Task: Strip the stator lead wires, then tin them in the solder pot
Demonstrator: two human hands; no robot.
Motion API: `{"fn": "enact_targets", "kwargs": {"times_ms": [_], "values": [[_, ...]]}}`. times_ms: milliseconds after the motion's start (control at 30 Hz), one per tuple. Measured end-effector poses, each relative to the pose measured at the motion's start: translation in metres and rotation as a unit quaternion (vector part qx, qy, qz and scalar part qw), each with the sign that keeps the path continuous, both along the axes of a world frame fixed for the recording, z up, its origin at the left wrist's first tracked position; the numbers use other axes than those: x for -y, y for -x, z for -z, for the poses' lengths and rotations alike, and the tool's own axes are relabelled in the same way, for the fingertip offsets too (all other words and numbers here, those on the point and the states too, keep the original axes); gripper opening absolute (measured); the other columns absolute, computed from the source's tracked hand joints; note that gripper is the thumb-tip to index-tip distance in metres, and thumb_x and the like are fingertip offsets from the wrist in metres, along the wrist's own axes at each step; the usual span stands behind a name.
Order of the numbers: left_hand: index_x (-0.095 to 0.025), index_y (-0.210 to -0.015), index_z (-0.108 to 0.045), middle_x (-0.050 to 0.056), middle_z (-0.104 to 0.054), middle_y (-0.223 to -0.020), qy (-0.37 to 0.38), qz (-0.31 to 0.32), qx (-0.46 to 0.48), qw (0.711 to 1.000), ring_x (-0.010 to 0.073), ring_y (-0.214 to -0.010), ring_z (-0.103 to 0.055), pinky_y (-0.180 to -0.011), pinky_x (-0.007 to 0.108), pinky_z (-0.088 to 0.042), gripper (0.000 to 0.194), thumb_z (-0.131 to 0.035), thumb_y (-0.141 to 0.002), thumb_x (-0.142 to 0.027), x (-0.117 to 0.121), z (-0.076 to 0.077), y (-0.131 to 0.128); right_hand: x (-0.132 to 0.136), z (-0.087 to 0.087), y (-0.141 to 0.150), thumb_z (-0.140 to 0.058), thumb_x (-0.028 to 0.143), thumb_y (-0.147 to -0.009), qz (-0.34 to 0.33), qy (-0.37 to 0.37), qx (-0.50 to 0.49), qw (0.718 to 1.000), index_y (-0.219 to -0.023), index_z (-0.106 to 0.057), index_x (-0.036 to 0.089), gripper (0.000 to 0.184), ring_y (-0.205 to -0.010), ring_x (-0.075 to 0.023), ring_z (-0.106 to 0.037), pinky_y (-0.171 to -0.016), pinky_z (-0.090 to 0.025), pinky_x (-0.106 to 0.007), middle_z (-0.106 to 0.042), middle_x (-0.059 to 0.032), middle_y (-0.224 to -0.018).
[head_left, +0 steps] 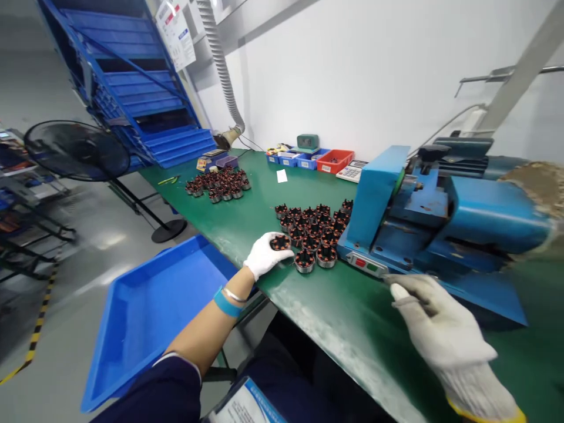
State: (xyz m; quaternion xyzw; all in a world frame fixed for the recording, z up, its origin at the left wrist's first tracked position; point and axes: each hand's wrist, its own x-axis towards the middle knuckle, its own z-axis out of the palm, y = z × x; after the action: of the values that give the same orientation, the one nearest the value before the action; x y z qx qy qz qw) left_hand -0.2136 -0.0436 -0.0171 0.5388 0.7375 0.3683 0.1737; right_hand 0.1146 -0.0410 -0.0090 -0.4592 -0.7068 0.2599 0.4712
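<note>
My left hand (263,255), in a white glove, is closed on a small motor stator (280,242) with copper windings and black insulation. It holds the stator at the table's front edge, just left of a cluster of similar stators (311,228). My right hand (440,323), also gloved, is beside the switch box (366,264) with red and green buttons on the blue machine (396,217). Its index finger reaches towards the box, with the thumb below and a gap behind them; nothing shows in it. Whether the fingertip touches the box I cannot tell.
Another group of stators (220,183) sits farther left on the green table (259,200). Small blue and red bins (335,160) and a calculator (351,171) line the wall. A large blue tray (154,299) is below the table edge; a fan (79,151) stands left.
</note>
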Motion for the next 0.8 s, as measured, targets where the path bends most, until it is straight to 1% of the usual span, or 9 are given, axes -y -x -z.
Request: {"fn": "enact_targets", "kwargs": {"times_ms": [100,200,300,367,433,567,700,733,800], "values": [[-0.014,-0.119,-0.058,0.012,-0.071,-0.113,-0.079,-0.005,0.057,0.995,0.0258,-0.106,-0.069,-0.102,0.043,-0.052,0.065,-0.079,-0.065,-0.044,0.023,-0.009,-0.029,0.006,-0.002,0.006,-0.065,0.044,-0.078,-0.084,-0.028,0.019,0.996,-0.093,-0.073,0.023,0.026,-0.086,-0.0235,-0.070,-0.077,-0.058,-0.035,-0.071,-0.0068,-0.092],[-0.017,-0.113,-0.060,0.008,-0.071,-0.111,-0.118,0.114,0.114,0.980,0.0254,-0.103,-0.069,-0.099,0.042,-0.054,0.066,-0.086,-0.057,-0.040,0.036,-0.025,-0.075,0.018,-0.011,0.014,-0.072,0.041,-0.070,-0.128,0.001,0.026,0.991,-0.120,-0.065,0.018,0.055,-0.096,-0.0257,-0.069,-0.082,-0.060,-0.038,-0.067,-0.0124,-0.115],[-0.018,-0.108,-0.060,0.006,-0.071,-0.106,-0.118,0.216,0.158,0.956,0.0238,-0.099,-0.070,-0.093,0.039,-0.057,0.063,-0.088,-0.054,-0.032,0.024,-0.038,-0.123,0.023,-0.019,0.017,-0.075,0.037,-0.065,-0.137,0.027,0.003,0.990,-0.137,-0.050,0.015,0.080,-0.113,-0.0295,-0.064,-0.095,-0.057,-0.042,-0.056,-0.0166,-0.135],[-0.019,-0.104,-0.059,0.005,-0.071,-0.102,-0.113,0.248,0.183,0.945,0.0241,-0.096,-0.070,-0.090,0.038,-0.058,0.062,-0.089,-0.051,-0.029,0.005,-0.043,-0.150,0.017,-0.021,0.013,-0.072,0.035,-0.067,-0.094,0.031,-0.035,0.994,-0.137,-0.049,0.015,0.076,-0.121,-0.0307,-0.059,-0.104,-0.052,-0.045,-0.055,-0.0164,-0.136],[-0.018,-0.103,-0.059,0.006,-0.072,-0.101,-0.106,0.287,0.199,0.931,0.0256,-0.096,-0.071,-0.089,0.040,-0.059,0.061,-0.088,-0.050,-0.029,-0.015,-0.043,-0.170,0.008,-0.020,0.006,-0.070,0.036,-0.069,-0.045,0.060,-0.097,0.992,-0.135,-0.049,0.017,0.072,-0.116,-0.0295,-0.062,-0.100,-0.054,-0.046,-0.056,-0.0152,-0.134],[-0.017,-0.115,-0.060,0.011,-0.068,-0.118,-0.126,0.391,0.172,0.895,0.0278,-0.110,-0.066,-0.099,0.044,-0.054,0.055,-0.078,-0.064,-0.026,-0.040,-0.041,-0.184,-0.008,-0.019,-0.007,-0.071,0.041,-0.066,0.011,0.118,-0.200,0.973,-0.128,-0.053,0.016,0.069,-0.104,-0.0281,-0.067,-0.092,-0.058,-0.044,-0.061,-0.0146,-0.125],[-0.017,-0.124,-0.061,0.013,-0.062,-0.131,-0.118,0.485,0.154,0.853,0.0294,-0.124,-0.059,-0.109,0.044,-0.046,0.061,-0.079,-0.066,-0.025,-0.043,-0.040,-0.176,-0.008,-0.019,-0.009,-0.067,0.031,-0.068,0.071,0.048,-0.118,0.989,-0.117,-0.062,0.016,0.052,-0.104,-0.0266,-0.066,-0.096,-0.056,-0.043,-0.065,-0.0119,-0.113],[-0.017,-0.120,-0.064,0.013,-0.064,-0.129,-0.115,0.481,0.169,0.852,0.0290,-0.122,-0.060,-0.108,0.043,-0.047,0.058,-0.081,-0.066,-0.027,-0.042,-0.040,-0.175,-0.006,-0.019,-0.009,-0.067,0.030,-0.068,0.075,0.020,-0.085,0.993,-0.116,-0.063,0.017,0.050,-0.104,-0.0261,-0.066,-0.095,-0.056,-0.042,-0.065,-0.0112,-0.112],[-0.017,-0.102,-0.071,0.010,-0.071,-0.112,-0.133,0.413,0.203,0.878,0.0258,-0.108,-0.066,-0.099,0.038,-0.052,0.037,-0.080,-0.068,-0.029,-0.039,-0.041,-0.177,-0.003,-0.018,-0.008,-0.069,0.028,-0.068,0.075,-0.028,-0.026,0.996,-0.115,-0.064,0.018,0.049,-0.103,-0.0252,-0.066,-0.092,-0.057,-0.039,-0.065,-0.0099,-0.111]]}}
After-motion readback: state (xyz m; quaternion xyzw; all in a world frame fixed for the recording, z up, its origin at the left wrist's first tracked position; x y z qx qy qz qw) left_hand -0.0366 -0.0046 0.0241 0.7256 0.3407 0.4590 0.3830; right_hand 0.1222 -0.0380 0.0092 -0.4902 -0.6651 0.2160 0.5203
